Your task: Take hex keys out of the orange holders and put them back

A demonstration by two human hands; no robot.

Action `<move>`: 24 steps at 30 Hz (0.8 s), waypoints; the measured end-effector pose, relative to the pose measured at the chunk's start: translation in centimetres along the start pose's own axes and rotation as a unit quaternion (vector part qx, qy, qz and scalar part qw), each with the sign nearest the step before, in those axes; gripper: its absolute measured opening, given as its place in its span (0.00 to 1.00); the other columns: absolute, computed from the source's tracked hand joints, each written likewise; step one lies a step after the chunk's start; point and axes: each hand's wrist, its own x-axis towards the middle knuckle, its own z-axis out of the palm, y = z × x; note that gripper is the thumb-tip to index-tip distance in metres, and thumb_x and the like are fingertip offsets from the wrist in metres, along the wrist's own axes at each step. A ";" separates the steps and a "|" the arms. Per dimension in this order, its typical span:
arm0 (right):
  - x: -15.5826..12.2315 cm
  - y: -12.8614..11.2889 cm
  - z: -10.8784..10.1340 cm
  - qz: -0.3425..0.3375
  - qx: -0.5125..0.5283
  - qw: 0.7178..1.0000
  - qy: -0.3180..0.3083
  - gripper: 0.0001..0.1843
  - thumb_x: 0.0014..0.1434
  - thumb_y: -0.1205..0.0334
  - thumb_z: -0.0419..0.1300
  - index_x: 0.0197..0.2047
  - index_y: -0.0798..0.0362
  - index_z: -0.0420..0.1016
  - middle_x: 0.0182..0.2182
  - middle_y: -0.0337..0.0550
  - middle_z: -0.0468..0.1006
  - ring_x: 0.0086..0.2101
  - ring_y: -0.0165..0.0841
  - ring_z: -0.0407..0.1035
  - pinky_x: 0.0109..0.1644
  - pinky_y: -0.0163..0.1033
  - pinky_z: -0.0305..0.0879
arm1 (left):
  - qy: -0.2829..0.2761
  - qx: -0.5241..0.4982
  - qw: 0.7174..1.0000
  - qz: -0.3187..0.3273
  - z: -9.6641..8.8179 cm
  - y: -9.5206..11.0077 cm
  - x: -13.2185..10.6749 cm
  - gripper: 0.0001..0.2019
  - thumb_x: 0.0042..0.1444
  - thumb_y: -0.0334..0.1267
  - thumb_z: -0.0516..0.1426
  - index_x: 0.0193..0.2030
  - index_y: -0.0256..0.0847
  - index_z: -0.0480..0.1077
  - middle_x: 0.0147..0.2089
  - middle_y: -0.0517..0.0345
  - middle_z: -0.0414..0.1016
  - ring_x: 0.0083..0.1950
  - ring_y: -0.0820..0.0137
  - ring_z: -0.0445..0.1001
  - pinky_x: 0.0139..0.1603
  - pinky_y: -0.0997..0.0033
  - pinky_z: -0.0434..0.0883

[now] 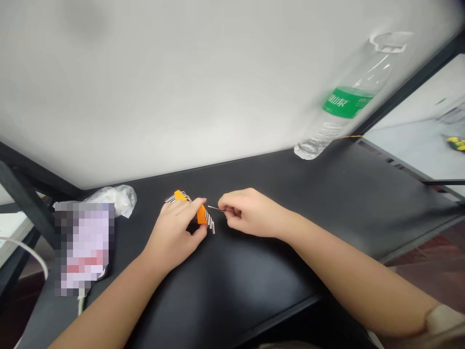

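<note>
My left hand point(183, 227) is closed around an orange hex key holder point(202, 214), low over the black tabletop. Several silver hex keys point(209, 220) stick out of the holder at both ends, and my fingers cover its middle. Just to the right, my right hand point(247, 212) pinches a single thin hex key point(215, 208) between thumb and fingers. Its slim end points left toward the holder, with a small gap between them. The rest of that key is hidden in my fingers.
A tall clear bottle with a green label point(347, 103) stands at the back right against the pale wall. On the left lie a crumpled clear plastic bag point(125, 199) and a pixelated phone-like object point(87, 247) with a white cable point(81, 303). Black frame bars point(410, 80) border the table point(232, 281).
</note>
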 end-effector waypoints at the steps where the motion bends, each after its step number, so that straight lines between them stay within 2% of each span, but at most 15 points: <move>1: 0.0 0.0 0.0 -0.009 0.008 1.000 0.002 0.08 0.56 0.75 0.57 0.36 0.53 0.69 0.28 0.34 0.69 0.28 0.26 0.60 0.34 0.33 0.54 | 0.001 0.000 1.000 0.002 0.0 0.0 0.0 0.22 0.60 0.34 0.58 0.62 0.45 0.68 0.41 0.61 0.78 0.49 0.63 0.75 0.58 0.57 0.65; 7: 0.1 0.1 0.0 -0.030 0.051 0.998 0.020 0.10 0.57 0.75 0.57 0.39 0.53 0.74 0.28 0.34 0.70 0.29 0.25 0.61 0.35 0.33 0.57 | 0.011 0.005 1.000 0.021 0.1 0.0 0.0 0.22 0.61 0.34 0.58 0.62 0.44 0.67 0.43 0.60 0.79 0.49 0.63 0.75 0.59 0.56 0.65; 17: -0.1 0.2 0.0 0.011 0.107 0.994 0.026 0.12 0.57 0.74 0.59 0.41 0.53 0.77 0.29 0.34 0.74 0.28 0.24 0.64 0.33 0.31 0.61 | 0.009 -0.004 1.000 0.021 -0.1 0.2 0.0 0.21 0.61 0.33 0.58 0.61 0.43 0.68 0.40 0.59 0.78 0.47 0.64 0.75 0.57 0.56 0.66; 24: 0.0 0.0 -0.2 0.052 0.138 0.989 0.020 0.11 0.56 0.74 0.60 0.39 0.53 0.79 0.29 0.34 0.76 0.28 0.24 0.66 0.33 0.31 0.63 | 0.012 0.005 0.999 0.031 -0.3 0.3 0.0 0.21 0.61 0.32 0.58 0.61 0.43 0.68 0.41 0.60 0.78 0.46 0.64 0.76 0.56 0.57 0.67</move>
